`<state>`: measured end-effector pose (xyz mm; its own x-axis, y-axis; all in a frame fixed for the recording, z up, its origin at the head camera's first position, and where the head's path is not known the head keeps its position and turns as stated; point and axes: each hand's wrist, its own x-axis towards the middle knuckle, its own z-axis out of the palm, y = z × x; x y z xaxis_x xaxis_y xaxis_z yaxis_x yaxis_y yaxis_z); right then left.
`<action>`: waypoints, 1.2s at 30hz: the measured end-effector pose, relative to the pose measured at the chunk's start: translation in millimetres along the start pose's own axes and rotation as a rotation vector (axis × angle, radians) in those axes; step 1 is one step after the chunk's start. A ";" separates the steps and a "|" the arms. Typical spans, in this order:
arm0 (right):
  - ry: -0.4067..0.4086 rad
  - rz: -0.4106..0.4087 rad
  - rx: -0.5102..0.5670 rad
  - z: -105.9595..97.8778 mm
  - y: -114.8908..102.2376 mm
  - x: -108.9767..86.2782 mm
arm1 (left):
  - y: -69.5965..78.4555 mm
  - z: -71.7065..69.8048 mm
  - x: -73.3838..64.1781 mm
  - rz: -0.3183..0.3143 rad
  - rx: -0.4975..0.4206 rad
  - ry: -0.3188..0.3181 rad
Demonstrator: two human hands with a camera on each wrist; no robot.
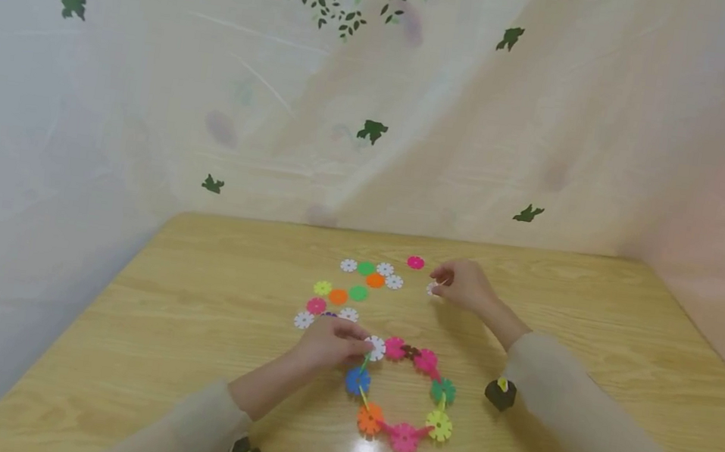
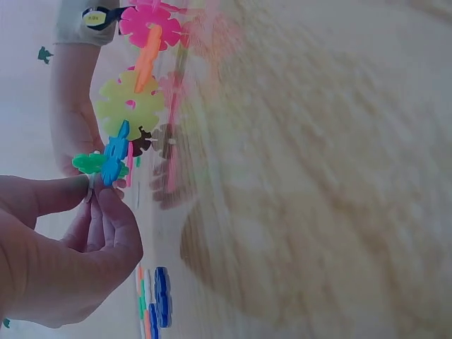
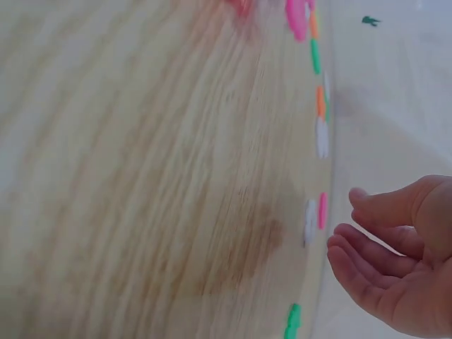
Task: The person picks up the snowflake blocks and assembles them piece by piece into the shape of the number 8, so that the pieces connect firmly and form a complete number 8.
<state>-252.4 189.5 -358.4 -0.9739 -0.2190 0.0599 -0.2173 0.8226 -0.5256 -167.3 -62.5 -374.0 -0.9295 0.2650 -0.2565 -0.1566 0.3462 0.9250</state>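
A ring of linked plastic snowflake discs, with a yellow disc (image 1: 439, 425), a blue disc (image 1: 357, 381) and several pink ones, hangs between my hands' sides of the table. At its upper left, my left hand (image 1: 331, 344) pinches a white snowflake disc (image 1: 377, 348) between thumb and fingers. The left wrist view shows a blue piece (image 2: 114, 159) and a green piece (image 2: 90, 164) right at those fingertips. Farther back, my right hand (image 1: 468, 286) hovers near a loose white disc (image 1: 431, 288). In the right wrist view its fingers (image 3: 374, 272) are loosely bent, with nothing between them.
Loose discs lie flat behind the ring, among them an orange disc (image 1: 338, 297), a yellow disc (image 1: 323, 288) and a pink disc (image 1: 416, 262). They rest on a wooden table (image 1: 178, 370). A pale curtain (image 1: 276, 153) with leaf prints stands behind the table.
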 end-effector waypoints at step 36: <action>-0.138 -0.045 0.130 7.2 0.4 -13.2 | -1.8 -1.5 2.1 -0.027 0.004 -0.013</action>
<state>-239.1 188.9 -365.6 -0.9431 -0.3315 -0.0268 -0.2414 0.7377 -0.6305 -169.5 -63.9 -375.8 -0.9206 0.2671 -0.2848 -0.1799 0.3571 0.9166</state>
